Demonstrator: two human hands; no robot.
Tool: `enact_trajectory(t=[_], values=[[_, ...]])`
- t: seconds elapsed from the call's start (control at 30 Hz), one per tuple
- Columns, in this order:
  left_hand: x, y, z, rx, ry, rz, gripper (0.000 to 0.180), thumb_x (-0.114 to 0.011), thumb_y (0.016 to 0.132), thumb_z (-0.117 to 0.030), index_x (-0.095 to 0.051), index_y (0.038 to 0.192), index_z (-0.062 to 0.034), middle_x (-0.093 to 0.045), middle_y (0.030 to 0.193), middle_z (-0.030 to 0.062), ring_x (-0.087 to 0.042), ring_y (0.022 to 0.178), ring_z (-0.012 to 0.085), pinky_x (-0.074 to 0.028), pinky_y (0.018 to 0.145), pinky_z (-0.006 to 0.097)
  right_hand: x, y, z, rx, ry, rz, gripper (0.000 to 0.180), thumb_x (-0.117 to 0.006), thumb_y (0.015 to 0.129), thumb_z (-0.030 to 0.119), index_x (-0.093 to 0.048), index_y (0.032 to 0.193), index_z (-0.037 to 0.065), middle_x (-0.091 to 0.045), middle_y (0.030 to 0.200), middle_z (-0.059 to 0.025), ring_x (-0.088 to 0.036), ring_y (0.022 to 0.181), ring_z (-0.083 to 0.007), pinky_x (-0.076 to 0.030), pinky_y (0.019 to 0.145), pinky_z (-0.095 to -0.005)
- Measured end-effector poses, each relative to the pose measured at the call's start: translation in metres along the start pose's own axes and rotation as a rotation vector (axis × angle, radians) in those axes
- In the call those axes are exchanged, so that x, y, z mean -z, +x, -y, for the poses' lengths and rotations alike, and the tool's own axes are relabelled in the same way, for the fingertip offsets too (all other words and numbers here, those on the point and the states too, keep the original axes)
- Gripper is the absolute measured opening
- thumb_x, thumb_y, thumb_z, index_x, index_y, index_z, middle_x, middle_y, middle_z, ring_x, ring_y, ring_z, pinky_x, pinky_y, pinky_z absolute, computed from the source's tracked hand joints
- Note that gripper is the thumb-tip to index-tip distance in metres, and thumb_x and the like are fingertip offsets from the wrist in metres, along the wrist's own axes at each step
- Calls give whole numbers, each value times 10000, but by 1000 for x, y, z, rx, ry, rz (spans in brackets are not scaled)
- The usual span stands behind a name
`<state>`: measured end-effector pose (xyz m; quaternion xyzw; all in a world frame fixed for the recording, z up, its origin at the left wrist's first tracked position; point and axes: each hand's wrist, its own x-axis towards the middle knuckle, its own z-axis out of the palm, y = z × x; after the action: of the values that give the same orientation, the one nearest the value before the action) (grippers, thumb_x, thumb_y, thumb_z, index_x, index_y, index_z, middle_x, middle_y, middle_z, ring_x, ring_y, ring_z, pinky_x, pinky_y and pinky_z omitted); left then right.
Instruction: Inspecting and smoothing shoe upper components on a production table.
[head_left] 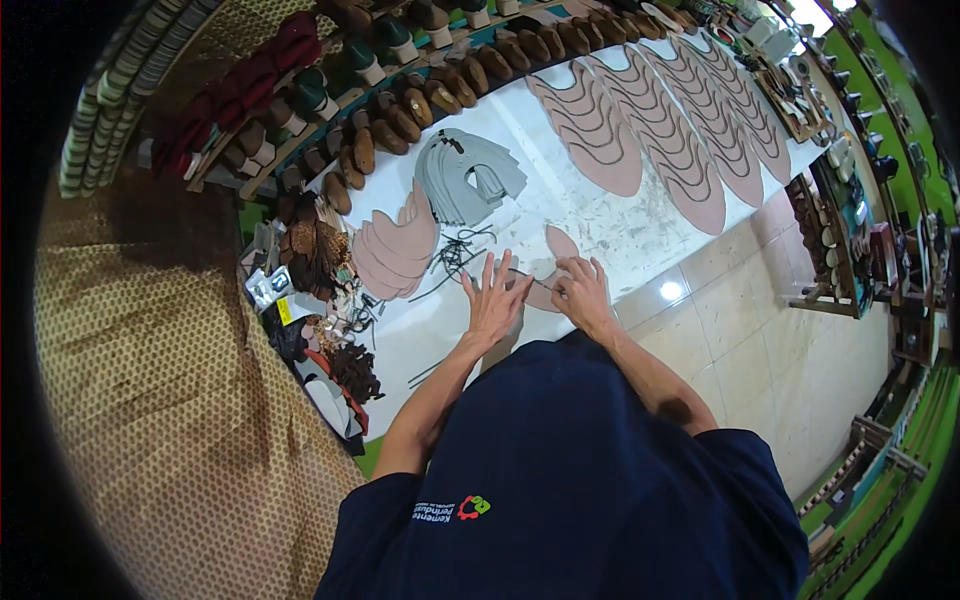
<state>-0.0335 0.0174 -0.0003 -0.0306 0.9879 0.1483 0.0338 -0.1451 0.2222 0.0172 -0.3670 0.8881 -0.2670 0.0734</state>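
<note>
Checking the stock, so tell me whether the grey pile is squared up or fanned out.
Fanned out: the grey pile shows many staggered edges.

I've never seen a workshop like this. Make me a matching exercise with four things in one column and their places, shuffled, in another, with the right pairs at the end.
Things
1. Pink piece
2. Grey pieces
3. Brown shoe forms
4. Striped rolls

Places
A. In a row along the far side of the white table
B. At the picture's upper left
C. At the left hand and right hand
D. In a fanned stack on the table

Pairs: 1-C, 2-D, 3-A, 4-B
</note>
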Motion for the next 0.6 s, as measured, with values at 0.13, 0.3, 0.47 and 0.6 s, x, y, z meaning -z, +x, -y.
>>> enact_trajectory(t=[0.13,0.3,0.47,0.6], values=[[1,2,2,-59,79,-4,467,-620,1046,-294,-589,1501,-394,-148,1786,110,-116,1623,400,-69,1144,819,2,4,-2,14,-21,-36,104,-768,814,185,-748,816,83,-646,1328,-70,-530,1366,-283,-327,1202,-603],[3,0,-2,-32,-2,-30,476,-616,1038,-288,-583,1501,-394,-144,1788,110,-111,1626,401,-61,1143,822,-1,8,-7,25,-24,-27,103,-763,811,182,-748,816,81,-653,1310,-70,-536,1355,-281,-337,1195,-591],[-1,-1,-7,-22,14,-21,472,-605,1040,-310,-579,1505,-388,-147,1789,103,-105,1628,399,-54,1137,830,0,11,-7,30,-35,-13,105,-757,810,184,-750,823,80,-656,1303,-64,-538,1347,-276,-343,1194,-580],[-3,0,-8,-41,47,1,466,-601,1041,-312,-583,1499,-394,-148,1790,94,-99,1630,397,-53,1128,841,-1,17,-11,47,-41,-45,104,-748,806,181,-760,821,79,-653,1296,-55,-541,1333,-257,-338,1202,-563]])
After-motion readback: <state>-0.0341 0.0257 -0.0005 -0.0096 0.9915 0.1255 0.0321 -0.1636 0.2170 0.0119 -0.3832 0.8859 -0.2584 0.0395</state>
